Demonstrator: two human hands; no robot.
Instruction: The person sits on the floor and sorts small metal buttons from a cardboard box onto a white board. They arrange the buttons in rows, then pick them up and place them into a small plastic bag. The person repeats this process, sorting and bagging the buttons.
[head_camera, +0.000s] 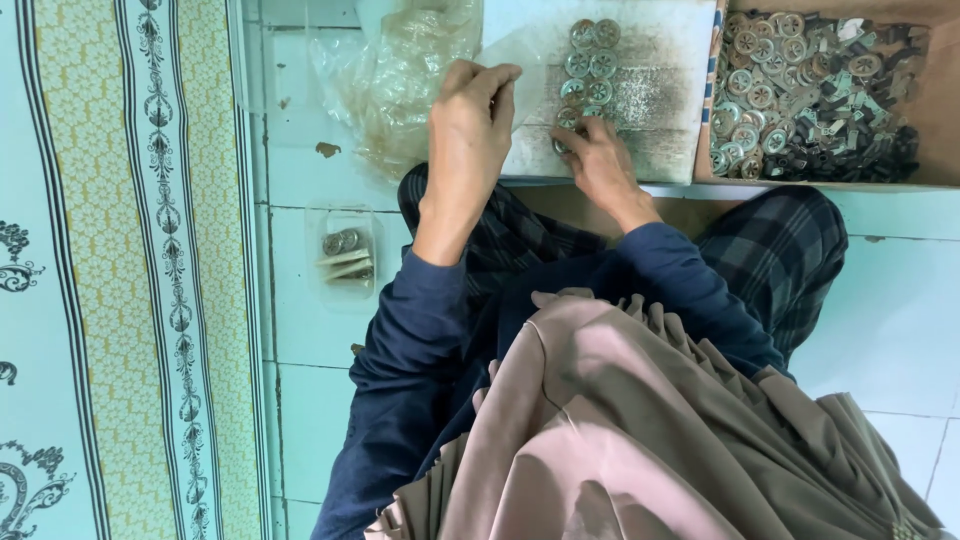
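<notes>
Packets (346, 257) of finished pieces lay nearest on the floor; beyond, left hand (468, 125) fingers pinched a clear bag (520, 70) while right hand (598, 160) fingers pressed round discs (585, 75) in paired rows on the board (665, 95); the box (815, 95) remained full.

Navy long sleeves (420, 330), dark plaid trousers (780, 250) — dusty-pink pleated cloth (620, 430).

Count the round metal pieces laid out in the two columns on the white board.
About 8 show: round metal pieces in two columns on the white board, from the top edge down to the right hand. Fingers may hide more. The left hand pinches a clear plastic bag.
</notes>
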